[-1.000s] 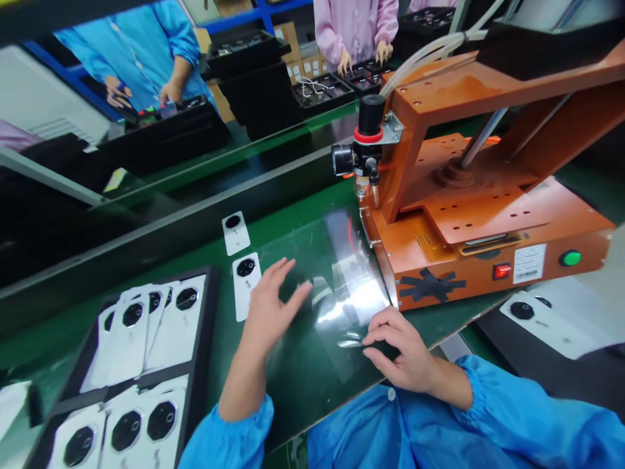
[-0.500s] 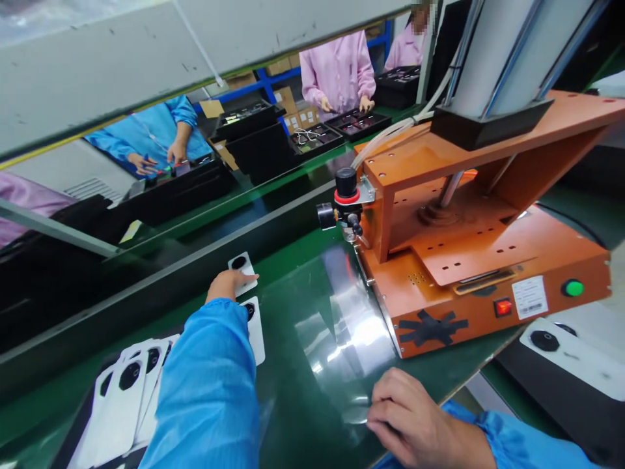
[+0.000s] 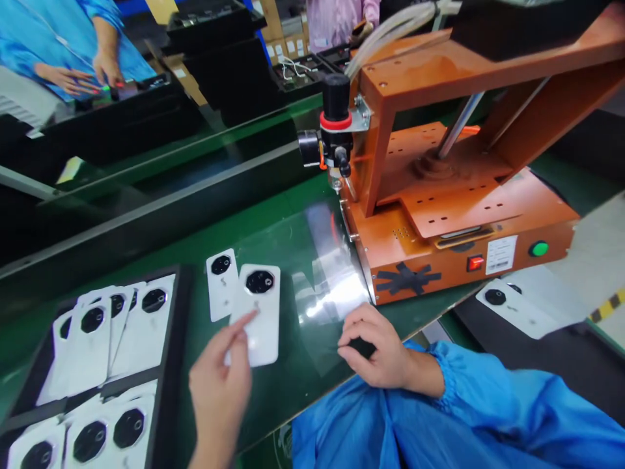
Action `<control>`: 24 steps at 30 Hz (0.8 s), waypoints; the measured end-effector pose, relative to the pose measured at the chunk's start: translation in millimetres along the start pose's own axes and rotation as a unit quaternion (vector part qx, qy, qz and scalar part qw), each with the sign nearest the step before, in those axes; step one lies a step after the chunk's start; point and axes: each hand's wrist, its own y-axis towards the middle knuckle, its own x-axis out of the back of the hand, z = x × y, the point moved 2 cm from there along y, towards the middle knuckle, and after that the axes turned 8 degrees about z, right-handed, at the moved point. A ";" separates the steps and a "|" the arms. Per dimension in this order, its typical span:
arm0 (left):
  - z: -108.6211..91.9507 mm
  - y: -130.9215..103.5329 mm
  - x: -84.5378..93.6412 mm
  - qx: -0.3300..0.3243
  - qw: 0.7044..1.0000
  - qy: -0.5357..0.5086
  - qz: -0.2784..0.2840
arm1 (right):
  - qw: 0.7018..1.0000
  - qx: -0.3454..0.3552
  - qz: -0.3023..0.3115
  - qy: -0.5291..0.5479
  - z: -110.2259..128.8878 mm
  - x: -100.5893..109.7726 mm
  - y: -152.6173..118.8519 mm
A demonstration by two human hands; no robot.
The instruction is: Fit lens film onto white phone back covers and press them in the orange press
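My left hand is over the near phone back cover, a white panel with a black camera ring, on the green mat. Its index finger stretches across the cover, thumb apart, other fingers curled; whether it presses on the cover is unclear. A second back cover lies just behind, slightly overlapped. To the right, my right hand makes a ring, thumb and index tips pinched together beside the machine's front corner. Anything between those tips is too small to make out.
A black tray with several stacked white covers stands at left. The orange press machine fills the right, with a shiny clear sheet beside it. More covers lie on a dark surface at right. Co-workers' hands work beyond the barrier.
My left hand has come back from the far cover to the near one, which now lies closer and more upright in view. My right hand stays pinched near the machine. The view has shifted downward.
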 end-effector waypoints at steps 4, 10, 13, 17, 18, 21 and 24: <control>21.2 -77.7 -46.4 0.007 0.995 -0.083 0.056 | 0.993 -0.099 0.018 0.059 2.4 -16.5 40.1; 7.6 -99.1 -77.4 -0.099 0.990 0.025 0.096 | 0.978 -0.188 0.085 0.028 -29.1 -45.5 99.6; 8.9 -99.2 -65.8 -0.117 0.982 0.133 0.067 | 0.976 -0.202 0.077 -0.008 -40.3 -48.6 108.1; 15.5 -93.7 -56.8 -0.229 0.960 0.161 0.016 | 0.976 -0.200 0.080 -0.032 -42.8 -49.0 105.3; 16.6 -91.6 -58.7 -0.250 0.955 0.158 0.017 | 0.975 -0.201 0.082 -0.040 -42.0 -49.8 103.9; 17.6 -86.6 -69.5 -0.259 0.952 0.161 0.020 | 0.972 -0.206 0.087 -0.068 -38.1 -54.6 100.1; 16.2 -84.6 -77.4 -0.244 0.956 0.162 0.006 | 0.972 -0.195 0.095 -0.096 -33.9 -60.8 98.0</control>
